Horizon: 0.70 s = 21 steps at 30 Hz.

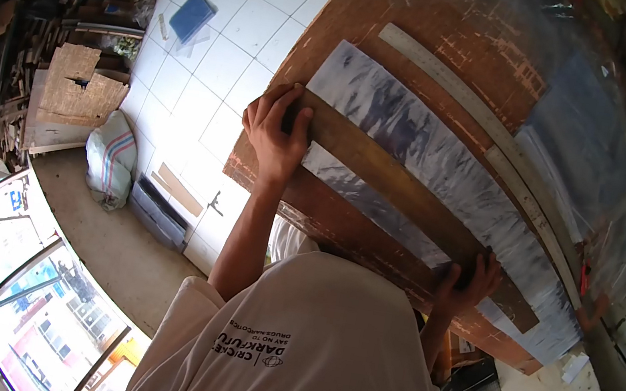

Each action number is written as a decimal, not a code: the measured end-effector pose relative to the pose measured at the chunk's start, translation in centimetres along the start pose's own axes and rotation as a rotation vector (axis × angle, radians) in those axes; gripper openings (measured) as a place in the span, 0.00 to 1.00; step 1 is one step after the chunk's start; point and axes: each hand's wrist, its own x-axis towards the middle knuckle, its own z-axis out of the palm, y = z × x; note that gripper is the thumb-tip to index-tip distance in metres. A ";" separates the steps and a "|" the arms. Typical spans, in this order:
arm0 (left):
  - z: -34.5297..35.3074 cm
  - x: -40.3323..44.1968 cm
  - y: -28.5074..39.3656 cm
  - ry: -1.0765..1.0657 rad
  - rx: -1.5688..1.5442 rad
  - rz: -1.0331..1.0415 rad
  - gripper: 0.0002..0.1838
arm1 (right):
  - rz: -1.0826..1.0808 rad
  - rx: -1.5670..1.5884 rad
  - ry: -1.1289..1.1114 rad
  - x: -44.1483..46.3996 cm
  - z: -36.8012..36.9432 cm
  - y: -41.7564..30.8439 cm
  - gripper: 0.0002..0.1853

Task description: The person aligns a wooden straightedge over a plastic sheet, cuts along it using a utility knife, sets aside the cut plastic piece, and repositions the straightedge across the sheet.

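Note:
A long brown wooden strip (403, 185) lies across a grey-and-white marbled sheet (426, 144) on the brown work table (337, 199). My left hand (278, 130) grips the strip's far-left end, fingers curled over its edge and thumb on the near side. Lower right, my right hand (470, 284) holds the same strip near its other end, its fingers bent over the top and partly in shadow. The marbled sheet shows on both sides of the strip. Beyond it lies a long metal ruler (458, 88), roughly alongside the sheet.
Clear plastic sheeting (571, 145) covers the table's far right. On the tiled floor (222, 44) at left lies a blue flat item (192, 17). A white sack (111, 157) and a grey box (159, 213) stand by piled wood scraps (79, 84).

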 end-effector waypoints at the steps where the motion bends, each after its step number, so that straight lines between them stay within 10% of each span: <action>1: 0.0 0.0 0.1 0.000 -0.001 0.001 0.20 | -0.001 -0.001 -0.001 0.0 0.0 0.0 0.24; 21: -0.1 -0.1 0.1 -0.011 0.018 -0.006 0.20 | 0.010 0.008 -0.008 -0.1 -0.1 -0.1 0.23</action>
